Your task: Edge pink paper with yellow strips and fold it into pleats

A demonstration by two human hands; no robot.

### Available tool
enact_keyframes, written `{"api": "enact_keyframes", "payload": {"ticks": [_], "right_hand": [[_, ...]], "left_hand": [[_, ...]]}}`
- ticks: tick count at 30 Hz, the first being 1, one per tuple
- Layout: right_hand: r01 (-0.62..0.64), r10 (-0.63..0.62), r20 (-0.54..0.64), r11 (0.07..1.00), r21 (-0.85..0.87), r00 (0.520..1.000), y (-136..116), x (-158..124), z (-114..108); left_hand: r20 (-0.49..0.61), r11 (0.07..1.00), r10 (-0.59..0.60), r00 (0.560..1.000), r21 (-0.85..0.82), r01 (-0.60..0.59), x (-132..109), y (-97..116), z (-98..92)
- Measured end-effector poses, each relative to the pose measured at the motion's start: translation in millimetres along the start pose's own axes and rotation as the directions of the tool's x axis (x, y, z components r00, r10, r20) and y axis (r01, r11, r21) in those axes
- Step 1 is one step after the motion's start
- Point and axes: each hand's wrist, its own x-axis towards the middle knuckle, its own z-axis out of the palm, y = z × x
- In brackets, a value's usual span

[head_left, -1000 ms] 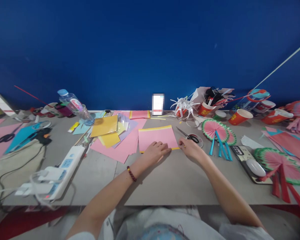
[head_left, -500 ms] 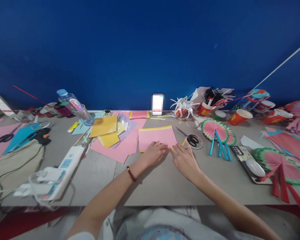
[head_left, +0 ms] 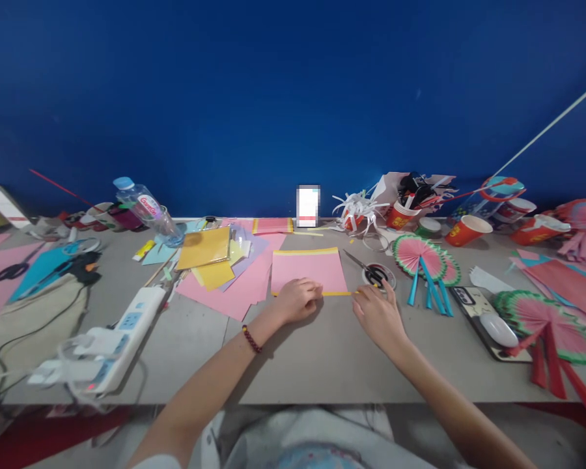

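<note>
A pink sheet with yellow edge strips (head_left: 308, 269) lies flat in the middle of the grey table (head_left: 322, 352). My left hand (head_left: 297, 299) rests on its near edge with the fingers curled under, pressing the paper down. Just past the sheet's near right corner, my right hand (head_left: 378, 311) lies with fingers stretched out and apart, the fingertips close to the black-handled scissors (head_left: 371, 270) and a roll of tape (head_left: 381, 275). Nothing shows in the right hand.
A pile of pink, yellow and lilac papers (head_left: 224, 267) lies left of the sheet, with a power strip (head_left: 122, 329) and a water bottle (head_left: 146, 208) farther left. Pink pleated paper fans (head_left: 422, 257) (head_left: 549, 319), a phone with a mouse (head_left: 483, 319) and red paper cups (head_left: 466, 229) fill the right side.
My right hand slid left along the sheet's near edge, then back right toward the scissors, fingers now spread. My left hand stayed on the sheet and its fingers curled in.
</note>
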Motion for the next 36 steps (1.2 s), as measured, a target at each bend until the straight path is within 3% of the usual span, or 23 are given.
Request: {"api": "enact_keyframes", "payload": {"ticks": [5,9,15,21,26,32,36], "right_hand": [[0.072,-0.075,0.050,0.996,0.043,0.996,19.2,10.1,5.5],[0.101,-0.111,0.115,0.991,0.093,0.987,25.2,18.2,2.8],[0.028,-0.083,0.134,0.929,0.370,0.988,14.9,23.4,-5.4],[0.016,-0.120,0.155,0.837,0.547,0.981,-1.9,26.4,-17.3],[0.003,-0.123,0.158,0.800,0.600,0.980,-7.0,30.7,-27.3],[0.032,-0.071,0.030,0.738,0.674,0.997,-7.8,36.4,-26.7],[0.004,-0.072,0.060,0.674,0.739,0.996,-9.5,39.6,-21.3]], "left_hand": [[-0.104,0.990,-0.097,0.990,-0.114,0.085,-0.4,-2.0,0.6],[-0.154,0.993,-0.092,0.984,-0.094,0.078,0.1,-1.2,-1.1],[-0.248,1.000,-0.020,0.969,0.008,0.022,2.9,8.8,1.4],[-0.318,0.998,-0.044,0.947,0.020,0.053,6.4,24.4,4.5],[-0.271,0.996,-0.076,0.960,-0.056,0.063,6.2,26.9,-1.7],[-0.209,0.968,-0.131,0.969,-0.239,0.079,6.7,30.6,-11.8],[-0.208,0.942,-0.188,0.960,-0.315,0.116,6.9,30.7,-13.2]]}}
